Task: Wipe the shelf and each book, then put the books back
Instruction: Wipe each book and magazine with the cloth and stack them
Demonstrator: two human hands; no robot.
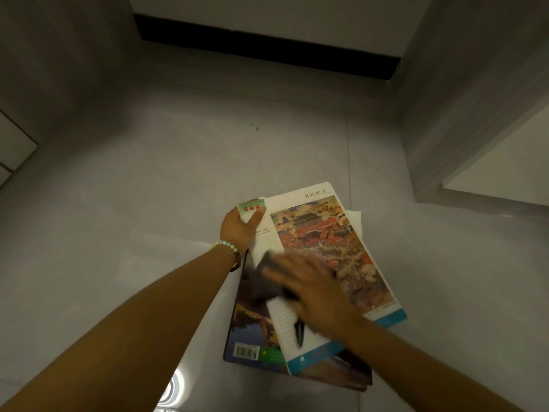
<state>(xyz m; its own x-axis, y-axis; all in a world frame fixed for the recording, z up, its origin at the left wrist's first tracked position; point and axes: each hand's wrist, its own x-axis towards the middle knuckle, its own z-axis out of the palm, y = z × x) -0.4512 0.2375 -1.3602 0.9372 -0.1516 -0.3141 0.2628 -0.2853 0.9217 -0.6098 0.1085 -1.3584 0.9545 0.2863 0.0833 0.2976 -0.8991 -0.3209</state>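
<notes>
1. Books sit in a loose stack on the grey tiled floor (pixel 148 203), not on any shelf. The top one is a softcover book (pixel 326 251) with a painted palace scene on its cover. It lies skewed across a darker glossy book (pixel 249 328), whose barcode faces up. A white sheet or cover (pixel 355 218) pokes out beneath at the far right.
2. My left hand (pixel 239 230), with a bead bracelet (pixel 227 248) at the wrist, pinches the softcover book's far left corner, thumb on top and fingers underneath.
3. My right hand (pixel 315 289) is motion-blurred. Its fingers look extended and flat, pressing a dark cloth (pixel 267 281) onto the cover. I see no curl around the cloth.
4. Handling judgement: the softcover book looks thin, light and flexible, and the pinched corner already lifts slightly. A corner hold alone may crease it, so I would support it along the spine or flat underneath when lifting.
5. The glossy book looks thicker and stiffer, with a slick cover. The top book is likely to slide on it under the wiping pressure, so it needs pinning.
6. The cloth is soft and bunches under the palm. Flat pressure should suit it better than a grip.
</notes>
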